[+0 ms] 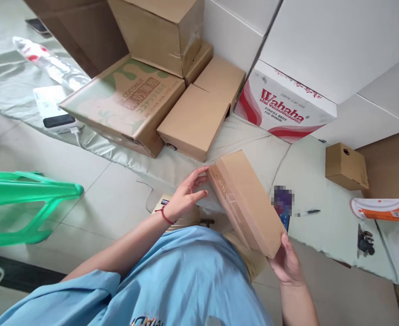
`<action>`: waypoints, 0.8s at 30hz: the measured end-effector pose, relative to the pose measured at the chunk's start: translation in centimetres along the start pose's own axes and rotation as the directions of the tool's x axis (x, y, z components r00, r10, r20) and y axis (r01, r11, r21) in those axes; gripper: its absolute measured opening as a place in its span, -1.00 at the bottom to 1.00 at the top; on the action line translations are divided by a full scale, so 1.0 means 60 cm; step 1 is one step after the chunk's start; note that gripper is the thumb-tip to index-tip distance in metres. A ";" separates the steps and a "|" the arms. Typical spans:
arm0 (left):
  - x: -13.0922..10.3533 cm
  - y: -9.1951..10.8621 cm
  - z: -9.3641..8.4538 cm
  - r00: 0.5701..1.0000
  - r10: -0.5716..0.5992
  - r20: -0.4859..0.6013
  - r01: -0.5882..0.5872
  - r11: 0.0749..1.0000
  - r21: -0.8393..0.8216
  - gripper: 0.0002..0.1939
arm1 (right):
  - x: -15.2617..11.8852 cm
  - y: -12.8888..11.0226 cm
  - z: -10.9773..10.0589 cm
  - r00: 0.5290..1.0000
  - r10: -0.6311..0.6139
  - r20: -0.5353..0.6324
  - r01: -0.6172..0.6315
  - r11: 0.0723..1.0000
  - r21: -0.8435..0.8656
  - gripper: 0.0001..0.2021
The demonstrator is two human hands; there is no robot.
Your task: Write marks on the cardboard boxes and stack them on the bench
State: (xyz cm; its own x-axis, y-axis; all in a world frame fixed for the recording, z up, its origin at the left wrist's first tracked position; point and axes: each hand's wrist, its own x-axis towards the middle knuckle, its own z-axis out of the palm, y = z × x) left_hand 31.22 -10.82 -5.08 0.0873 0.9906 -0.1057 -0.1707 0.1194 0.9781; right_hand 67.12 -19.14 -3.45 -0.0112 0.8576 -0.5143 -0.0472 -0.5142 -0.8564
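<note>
Handling of a closed cardboard box, seen from above. The cardboard box [252, 206] is held in front of the torso at the near edge of the desk [308, 174], tilted, its long side running obliquely between the two hands and a taped seam showing along the face turned toward the left. The step in hand appears to be turning or steadying the box in the air, with the right side bearing most of the load; a firmer two-sided hold would call for the left palm to close on the upper end.

The right hand [286, 260] grasps the lower corner, thumb on the outer face and fingers passing out of sight beneath. The left hand [188, 192] is released and loosely spread, thumb apart; its fingertips lie at the upper corner, though whether they press on it cannot be told.

Beyond the box, a flat carton [194, 117] lies just beside a coconut-printed carton [128, 102], on which a brown box [162, 36] is stacked. To the right of these stands a red-and-white water carton [284, 106]. A partly hidden phone [283, 199], a pen [310, 212] and keys [365, 242] occupy the right. At far left, a green stool [33, 199] stands on the floor.
</note>
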 end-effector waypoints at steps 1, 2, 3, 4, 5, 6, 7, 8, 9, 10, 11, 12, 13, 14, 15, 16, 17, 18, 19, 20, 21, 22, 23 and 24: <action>-0.006 0.008 0.005 0.999 0.045 0.013 -0.044 0.997 -0.068 -0.29 | -0.007 0.009 -0.006 1.000 0.008 -0.020 -0.007 0.998 0.055 -0.34; -0.011 0.017 0.011 0.994 0.109 0.021 -0.106 0.986 -0.128 -0.31 | -0.014 0.019 -0.009 0.999 0.024 -0.040 -0.019 0.992 0.126 -0.34; -0.016 0.027 0.018 0.983 0.181 0.023 -0.174 0.970 -0.172 -0.35 | -0.022 0.028 -0.010 0.997 0.047 -0.059 -0.034 0.978 0.205 -0.34; -0.021 0.037 0.025 0.970 0.244 0.024 -0.234 0.952 -0.198 -0.41 | -0.028 0.037 -0.008 0.994 0.073 -0.078 -0.049 0.958 0.283 -0.33; -0.026 0.046 0.032 0.957 0.289 0.028 -0.277 0.937 -0.211 -0.46 | -0.034 0.045 -0.005 0.990 0.099 -0.097 -0.059 0.935 0.350 -0.32; -0.030 0.055 0.039 0.949 0.315 0.035 -0.301 0.929 -0.214 -0.52 | -0.038 0.052 0.000 0.986 0.120 -0.115 -0.064 0.914 0.401 -0.32; -0.033 0.062 0.046 0.944 0.327 0.041 -0.312 0.927 -0.208 -0.56 | -0.042 0.058 0.006 0.982 0.133 -0.133 -0.062 0.898 0.437 -0.33; -0.036 0.068 0.052 0.942 0.331 0.049 -0.316 0.928 -0.197 -0.57 | -0.044 0.063 0.011 0.980 0.135 -0.147 -0.055 0.889 0.455 -0.34; -0.038 0.073 0.057 0.941 0.333 0.057 -0.318 0.930 -0.183 -0.57 | -0.045 0.066 0.015 0.980 0.128 -0.155 -0.044 0.887 0.459 -0.36; -0.040 0.077 0.060 0.940 0.335 0.069 -0.321 0.933 -0.164 -0.54 | -0.046 0.068 0.018 0.981 0.114 -0.155 -0.032 0.891 0.452 -0.38; -0.040 0.080 0.063 0.938 0.337 0.080 -0.324 0.936 -0.139 -0.51 | -0.046 0.068 0.020 0.984 0.096 -0.148 -0.022 0.899 0.438 -0.40; -0.041 0.082 0.063 0.938 0.337 0.086 -0.327 0.938 -0.111 -0.47 | -0.047 0.067 0.022 0.987 0.080 -0.137 -0.015 0.907 0.420 -0.41; -0.040 0.084 0.062 0.938 0.337 0.086 -0.330 0.940 -0.081 -0.45 | -0.047 0.065 0.023 0.990 0.064 -0.126 -0.008 0.917 0.400 -0.42; -0.040 0.086 0.058 0.938 0.337 0.082 -0.334 0.941 -0.047 -0.44 | -0.048 0.061 0.024 0.992 0.049 -0.118 -0.001 0.925 0.379 -0.42; -0.040 0.089 0.054 0.938 0.337 0.079 -0.338 0.941 -0.003 -0.43 | -0.050 0.056 0.025 0.993 0.032 -0.112 0.010 0.934 0.357 -0.42; -0.040 0.092 0.048 0.937 0.340 0.080 -0.344 0.937 0.051 -0.41 | -0.051 0.051 0.026 0.994 0.011 -0.107 0.026 0.943 0.333 -0.41; -0.040 0.096 0.041 0.935 0.345 0.084 -0.353 0.929 0.115 -0.36 | -0.053 0.045 0.028 0.994 -0.016 -0.106 0.048 0.951 0.306 -0.42; -0.040 0.101 0.034 0.933 0.348 0.095 -0.360 0.915 0.183 -0.30 | -0.056 0.038 0.031 0.993 -0.045 -0.110 0.074 0.959 0.274 -0.42; -0.040 0.105 0.027 0.932 0.347 0.108 -0.363 0.898 0.249 -0.25 | -0.059 0.031 0.034 0.989 -0.079 -0.122 0.106 0.966 0.236 -0.42; -0.040 0.109 0.020 0.934 0.340 0.113 -0.358 0.882 0.307 -0.21 | -0.061 0.024 0.038 0.983 -0.117 -0.141 0.143 0.971 0.192 -0.43; -0.041 0.112 0.015 0.941 0.320 0.112 -0.338 0.870 0.359 -0.20 | -0.064 0.016 0.041 0.974 -0.159 -0.164 0.183 0.972 0.145 -0.43; -0.041 0.115 0.010 0.953 0.285 0.108 -0.304 0.861 0.408 -0.20 | -0.067 0.008 0.044 0.961 -0.201 -0.188 0.222 0.970 0.100 -0.43; -0.041 0.117 0.007 0.966 0.240 0.100 -0.259 0.853 0.454 -0.21 | -0.069 0.000 0.047 0.948 -0.243 -0.207 0.261 0.963 0.064 -0.44; -0.041 0.119 0.006 0.977 0.195 0.086 -0.212 0.845 0.491 -0.22 | -0.070 -0.009 0.048 0.934 -0.280 -0.221 0.296 0.954 0.042 -0.44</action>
State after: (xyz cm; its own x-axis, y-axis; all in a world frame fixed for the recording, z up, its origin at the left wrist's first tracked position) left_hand 30.14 -12.42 2.21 0.1365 0.9853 0.1025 0.3194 -0.1417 0.9370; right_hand 64.30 -22.43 -0.72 0.2236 0.9418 -0.2509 -0.0900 -0.2364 -0.9675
